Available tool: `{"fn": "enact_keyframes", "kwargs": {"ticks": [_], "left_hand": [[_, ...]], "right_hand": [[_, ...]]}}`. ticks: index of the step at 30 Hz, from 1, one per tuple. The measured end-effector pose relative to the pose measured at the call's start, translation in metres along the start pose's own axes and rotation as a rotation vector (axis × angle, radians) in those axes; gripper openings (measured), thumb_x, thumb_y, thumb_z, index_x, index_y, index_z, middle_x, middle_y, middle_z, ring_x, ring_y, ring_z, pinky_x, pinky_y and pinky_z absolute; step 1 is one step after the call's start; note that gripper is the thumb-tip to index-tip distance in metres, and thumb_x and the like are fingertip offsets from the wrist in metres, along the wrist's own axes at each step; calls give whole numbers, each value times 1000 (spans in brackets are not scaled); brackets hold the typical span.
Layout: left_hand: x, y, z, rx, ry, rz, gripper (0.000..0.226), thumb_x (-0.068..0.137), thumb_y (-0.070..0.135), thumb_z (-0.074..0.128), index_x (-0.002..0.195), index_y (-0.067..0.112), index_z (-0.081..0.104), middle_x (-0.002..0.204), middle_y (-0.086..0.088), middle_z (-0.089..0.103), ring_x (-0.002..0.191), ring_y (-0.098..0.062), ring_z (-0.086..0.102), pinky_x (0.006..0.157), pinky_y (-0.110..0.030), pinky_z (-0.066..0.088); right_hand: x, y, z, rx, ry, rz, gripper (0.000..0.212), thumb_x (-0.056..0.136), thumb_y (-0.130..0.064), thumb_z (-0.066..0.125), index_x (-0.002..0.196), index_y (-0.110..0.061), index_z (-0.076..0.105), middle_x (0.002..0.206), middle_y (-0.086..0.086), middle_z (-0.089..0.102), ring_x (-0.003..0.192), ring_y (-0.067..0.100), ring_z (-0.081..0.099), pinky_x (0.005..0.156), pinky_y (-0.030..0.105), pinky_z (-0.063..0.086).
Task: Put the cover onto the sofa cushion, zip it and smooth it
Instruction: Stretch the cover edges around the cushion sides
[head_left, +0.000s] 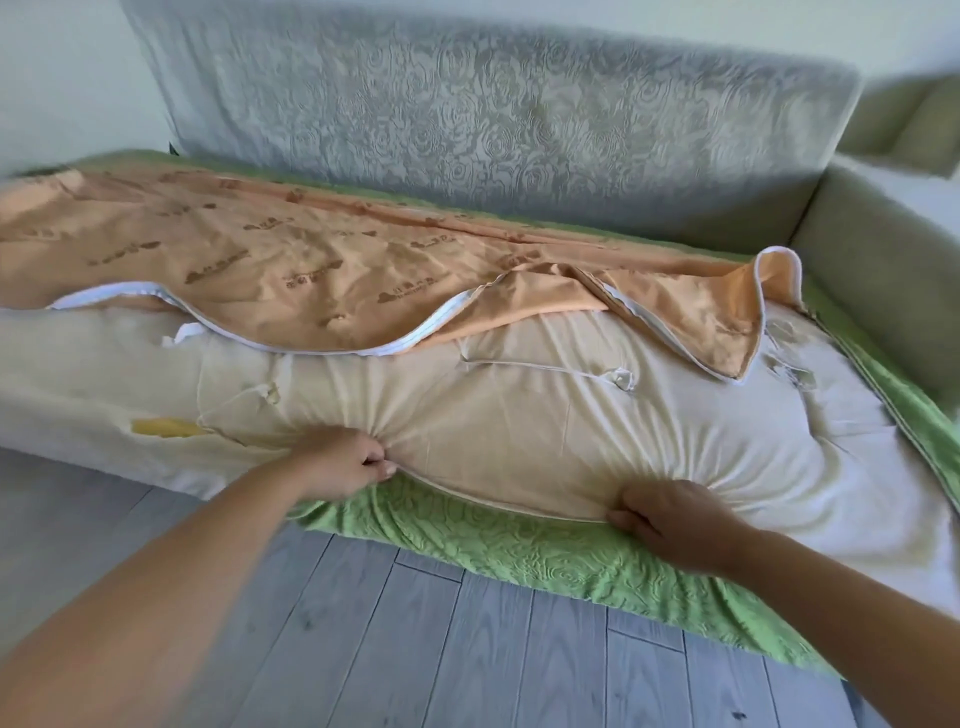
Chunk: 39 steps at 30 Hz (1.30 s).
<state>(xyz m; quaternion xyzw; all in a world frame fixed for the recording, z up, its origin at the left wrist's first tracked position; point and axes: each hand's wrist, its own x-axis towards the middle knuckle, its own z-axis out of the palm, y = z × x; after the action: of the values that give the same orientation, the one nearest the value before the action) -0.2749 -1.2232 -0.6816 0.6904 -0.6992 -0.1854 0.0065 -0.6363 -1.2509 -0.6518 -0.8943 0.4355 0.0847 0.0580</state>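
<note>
A long cream sofa cushion (519, 415) lies across the sofa seat, its inner fabric puckered where I grip it. My left hand (345, 460) pinches its front edge left of centre. My right hand (670, 519) grips the same edge further right. The cover (545, 551) is green and embossed outside, and hangs from under the cushion toward the floor. Its orange printed lining flap (291, 270) with a white zip edge lies folded back over the rear half of the cushion. A yellow patch of foam (163, 427) shows through a tear at the left.
The grey embossed sofa backrest (493, 119) rises behind the cushion. A pale green armrest (872, 260) closes the right end, with another cushion (919, 124) beyond it. Grey wood-plank floor (415, 649) lies in front of the sofa.
</note>
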Motion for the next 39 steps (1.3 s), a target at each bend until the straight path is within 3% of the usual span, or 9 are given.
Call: {"fn": "enact_keyframes", "kwargs": {"ticks": [5,13,21,27,32,34,36,38,39], "left_hand": [[2,-2,-14,-27,-182,53,42,94,42,46,58,22,39,56,6,40,53,-11,41,53,-26,29],[0,4,-14,59,-139,57,43,95,44,42,59,21,41,60,6,46,64,-14,48,60,-27,33],[7,-2,2,31,-3,51,42,93,44,44,59,21,45,57,5,46,67,-15,53,60,-27,30],[3,9,9,121,64,-56,36,93,46,43,89,19,66,96,-4,68,92,-22,62,69,-28,37],[4,17,19,278,158,-95,39,94,45,37,94,18,65,100,-5,68,99,-25,61,81,-31,40],[-3,17,22,258,252,-83,42,93,47,36,91,17,65,94,-3,69,94,-23,62,78,-31,38],[-14,13,28,192,350,4,47,86,52,37,71,18,66,70,1,68,69,-19,65,60,-25,36],[-30,7,32,118,451,96,38,77,48,46,55,21,61,49,4,58,46,-15,59,47,-18,29],[-35,3,34,78,437,120,31,77,45,51,58,22,61,50,3,56,49,-15,59,47,-18,29]], "right_hand": [[-1,-29,-32,-109,-145,80,35,98,-41,34,104,-16,57,107,9,65,102,28,59,78,30,40],[58,-154,-40,-93,-161,-53,34,99,-33,37,118,-13,57,120,11,58,110,31,57,84,36,45],[112,-188,-17,112,-45,100,31,94,-11,41,123,-16,53,126,6,57,117,25,55,91,34,45],[121,-183,0,138,-57,77,30,95,-12,38,122,-12,53,128,9,56,119,26,54,94,35,44],[131,-175,-7,179,-87,67,32,96,-14,39,121,-15,58,126,8,60,119,27,54,95,31,42],[133,-175,-7,130,-98,58,30,95,-14,41,119,-14,58,125,6,61,118,25,55,93,31,44],[133,-173,-9,84,-113,47,27,93,-14,44,118,-14,56,123,4,62,116,26,57,91,32,46],[132,-175,-10,38,-134,38,29,90,-14,49,118,-15,55,122,3,61,115,26,57,90,33,46],[132,-177,-12,20,-146,37,30,89,-14,51,119,-15,54,123,3,61,115,26,57,90,33,46]]}}
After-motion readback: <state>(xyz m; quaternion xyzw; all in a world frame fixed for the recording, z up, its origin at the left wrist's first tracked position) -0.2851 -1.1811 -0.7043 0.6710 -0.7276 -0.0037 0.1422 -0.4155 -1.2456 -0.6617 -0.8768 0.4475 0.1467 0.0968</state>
